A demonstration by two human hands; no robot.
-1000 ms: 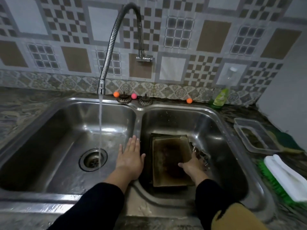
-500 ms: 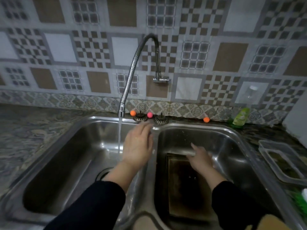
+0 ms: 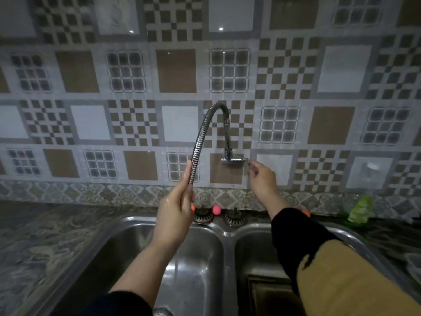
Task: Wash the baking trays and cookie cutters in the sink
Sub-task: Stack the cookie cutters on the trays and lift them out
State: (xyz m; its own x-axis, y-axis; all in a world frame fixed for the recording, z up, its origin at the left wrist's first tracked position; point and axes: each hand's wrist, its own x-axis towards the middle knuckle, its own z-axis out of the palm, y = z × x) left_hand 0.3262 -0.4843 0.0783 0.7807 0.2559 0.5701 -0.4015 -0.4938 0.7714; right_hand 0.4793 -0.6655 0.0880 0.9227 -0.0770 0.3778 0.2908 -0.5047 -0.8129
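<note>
Baking tray point(image 3: 268, 293) — below both hands, ungripped

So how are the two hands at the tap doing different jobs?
The left hand grips the bendy faucet hose low down; the right hand reaches higher, fingers at the tap handle by the wall. The left forearm is bare, the right sleeved. Both are raised above the sink.

left hand point(image 3: 176, 202): raised, fingers curled | right hand point(image 3: 262, 177): raised, pinching
</note>
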